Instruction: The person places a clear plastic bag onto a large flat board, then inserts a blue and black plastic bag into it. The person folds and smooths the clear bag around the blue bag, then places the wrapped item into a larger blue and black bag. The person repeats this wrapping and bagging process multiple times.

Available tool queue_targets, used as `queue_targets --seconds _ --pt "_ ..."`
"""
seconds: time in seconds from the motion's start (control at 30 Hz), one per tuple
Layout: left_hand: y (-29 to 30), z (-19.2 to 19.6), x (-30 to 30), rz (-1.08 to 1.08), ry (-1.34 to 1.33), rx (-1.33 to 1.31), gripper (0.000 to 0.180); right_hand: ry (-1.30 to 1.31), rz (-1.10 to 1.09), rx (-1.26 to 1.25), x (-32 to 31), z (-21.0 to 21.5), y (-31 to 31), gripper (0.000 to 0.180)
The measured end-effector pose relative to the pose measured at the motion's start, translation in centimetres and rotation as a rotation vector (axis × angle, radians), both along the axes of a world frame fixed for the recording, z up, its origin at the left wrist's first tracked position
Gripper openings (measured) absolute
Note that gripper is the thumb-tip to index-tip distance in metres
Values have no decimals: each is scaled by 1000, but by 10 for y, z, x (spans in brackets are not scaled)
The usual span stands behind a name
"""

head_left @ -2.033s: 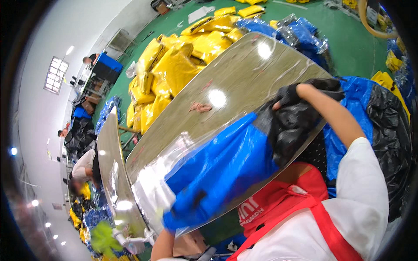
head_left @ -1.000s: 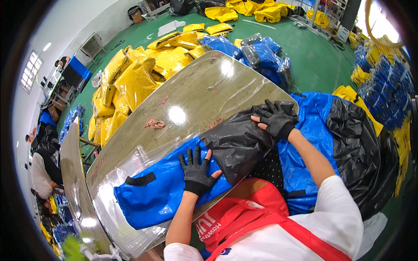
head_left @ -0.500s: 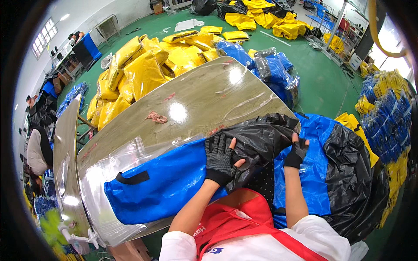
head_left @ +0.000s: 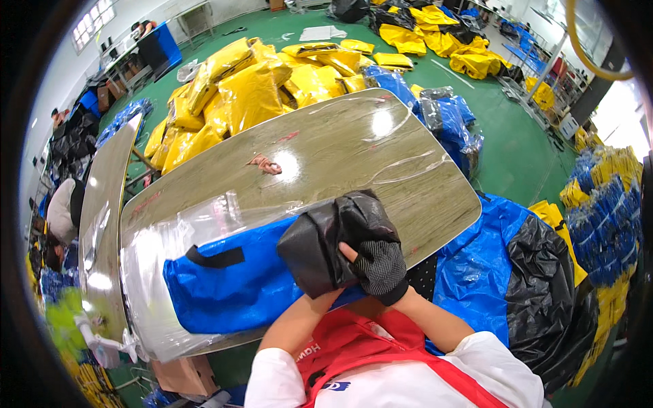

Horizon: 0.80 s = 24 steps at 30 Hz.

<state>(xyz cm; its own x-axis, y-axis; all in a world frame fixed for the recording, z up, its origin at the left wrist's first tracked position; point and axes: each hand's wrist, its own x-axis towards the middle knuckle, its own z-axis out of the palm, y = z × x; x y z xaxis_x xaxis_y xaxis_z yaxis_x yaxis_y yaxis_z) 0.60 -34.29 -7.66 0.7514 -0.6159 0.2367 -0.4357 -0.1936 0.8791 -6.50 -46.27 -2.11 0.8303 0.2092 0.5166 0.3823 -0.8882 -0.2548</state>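
1. The blue-and-black bag (head_left: pixel 231 285) lies on the table (head_left: pixel 354 146) before me, its black end (head_left: pixel 316 251) gathered up and creased.
2. My right grip (head_left: pixel 381 268) clasps the black end; my left hand is hidden behind it, so I cannot tell its hold.
3. Clear plastic sheets (head_left: pixel 151 292) lie under the bag.
4. Yellow packages (head_left: pixel 248 102) pile up beyond the table.
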Motion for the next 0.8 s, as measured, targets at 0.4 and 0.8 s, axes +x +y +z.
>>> queue_targets --seconds 0.4,0.8 --pt "337 -14 -8 1223 78 504 90 195 498 -180 57 5 72 93" --pt "324 94 -23 539 804 -255 71 306 -50 -87 56 -74 167 48"
